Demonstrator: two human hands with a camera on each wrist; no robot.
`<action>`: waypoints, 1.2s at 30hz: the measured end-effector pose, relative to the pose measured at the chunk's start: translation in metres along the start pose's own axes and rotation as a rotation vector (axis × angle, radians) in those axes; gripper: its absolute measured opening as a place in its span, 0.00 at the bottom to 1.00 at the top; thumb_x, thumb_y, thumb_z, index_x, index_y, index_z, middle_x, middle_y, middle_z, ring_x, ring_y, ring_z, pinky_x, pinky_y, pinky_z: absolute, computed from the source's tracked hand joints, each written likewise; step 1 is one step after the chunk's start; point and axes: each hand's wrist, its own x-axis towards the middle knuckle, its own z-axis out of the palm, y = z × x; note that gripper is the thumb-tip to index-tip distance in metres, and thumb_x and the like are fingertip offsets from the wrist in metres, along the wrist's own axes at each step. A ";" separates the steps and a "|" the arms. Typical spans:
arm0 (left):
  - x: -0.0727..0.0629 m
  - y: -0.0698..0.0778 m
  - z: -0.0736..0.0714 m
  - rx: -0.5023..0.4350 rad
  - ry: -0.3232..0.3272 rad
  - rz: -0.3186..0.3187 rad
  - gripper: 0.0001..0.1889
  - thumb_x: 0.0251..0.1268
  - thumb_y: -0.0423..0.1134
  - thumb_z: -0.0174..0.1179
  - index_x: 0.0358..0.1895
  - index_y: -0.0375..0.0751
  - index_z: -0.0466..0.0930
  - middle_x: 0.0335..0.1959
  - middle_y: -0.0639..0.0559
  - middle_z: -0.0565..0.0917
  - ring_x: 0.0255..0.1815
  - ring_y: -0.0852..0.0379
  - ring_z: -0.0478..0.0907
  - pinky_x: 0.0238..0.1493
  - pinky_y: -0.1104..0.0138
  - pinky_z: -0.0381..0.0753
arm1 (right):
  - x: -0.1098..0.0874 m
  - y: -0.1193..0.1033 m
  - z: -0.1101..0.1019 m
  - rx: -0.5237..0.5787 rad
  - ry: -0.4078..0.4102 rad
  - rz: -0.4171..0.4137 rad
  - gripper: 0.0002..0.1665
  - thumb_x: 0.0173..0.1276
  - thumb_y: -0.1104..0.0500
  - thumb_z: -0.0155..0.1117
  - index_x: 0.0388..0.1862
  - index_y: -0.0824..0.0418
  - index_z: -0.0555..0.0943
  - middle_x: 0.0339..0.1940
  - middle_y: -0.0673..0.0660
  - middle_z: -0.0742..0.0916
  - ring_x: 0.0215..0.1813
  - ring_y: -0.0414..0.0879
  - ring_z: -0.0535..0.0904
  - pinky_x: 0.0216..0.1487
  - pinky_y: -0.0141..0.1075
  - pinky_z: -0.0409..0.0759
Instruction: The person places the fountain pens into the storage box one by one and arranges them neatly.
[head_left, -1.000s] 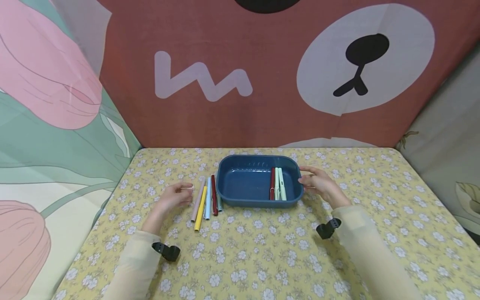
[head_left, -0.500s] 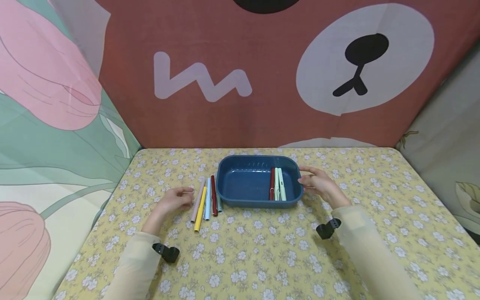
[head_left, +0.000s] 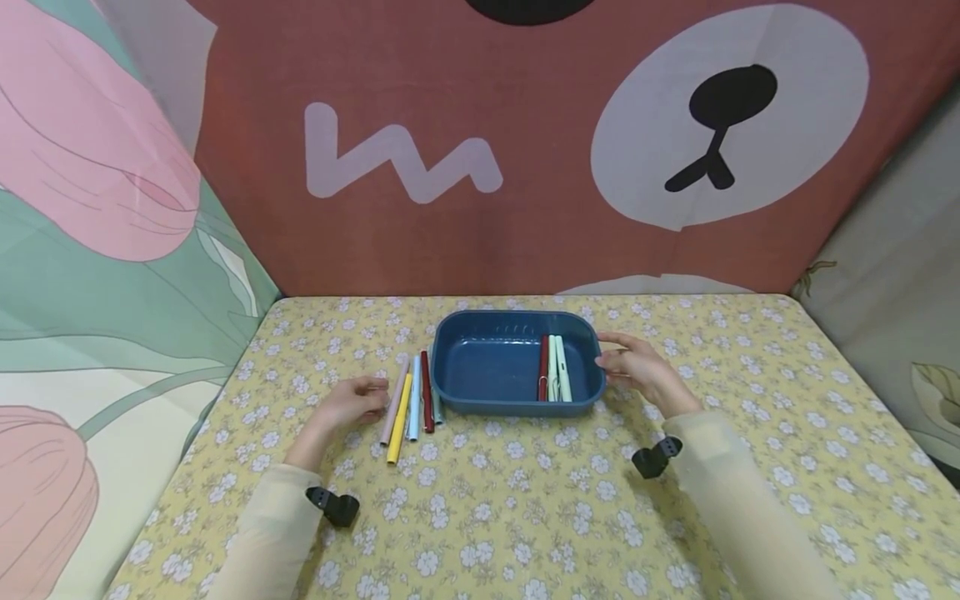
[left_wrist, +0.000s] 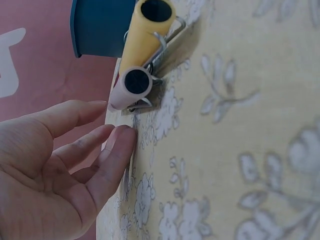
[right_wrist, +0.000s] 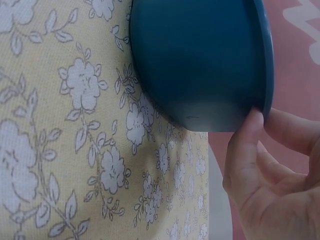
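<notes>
My left hand is beside a row of pens, its fingers loosely bent and holding nothing. Nearest is a mauve pen; the left wrist view shows the fingertips short of its dark round end. A yellow pen, a light blue pen, a dark red pen and a partly hidden grey-green pen follow to the right. With thumb and fingers my right hand holds the right end of a blue plastic box at its rim. Inside lie a dark red pen and two pale green pens.
A yellow flowered cloth covers the table. Behind rises a reddish-brown fabric backdrop with a bear print, and a patterned curtain hangs at the left. Both wrists carry small black cameras.
My left hand has edged slightly closer to the mauve pen. The right hand stays at the box's end, and the box and pens lie as before.
</notes>
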 end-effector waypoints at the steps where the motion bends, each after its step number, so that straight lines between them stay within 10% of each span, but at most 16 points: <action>1: 0.000 0.001 0.000 0.004 0.002 -0.001 0.24 0.70 0.34 0.53 0.66 0.27 0.65 0.58 0.31 0.75 0.51 0.50 0.80 0.54 0.61 0.84 | 0.000 0.000 0.000 0.002 0.000 -0.001 0.36 0.74 0.60 0.52 0.77 0.58 0.53 0.62 0.65 0.74 0.39 0.35 0.79 0.47 0.31 0.83; 36: 0.004 0.006 0.010 0.037 0.012 -0.027 0.25 0.65 0.33 0.59 0.64 0.28 0.68 0.57 0.33 0.77 0.49 0.49 0.81 0.49 0.62 0.86 | -0.002 -0.003 0.002 0.034 0.001 0.019 0.36 0.73 0.61 0.52 0.77 0.59 0.53 0.63 0.65 0.73 0.36 0.34 0.78 0.44 0.32 0.84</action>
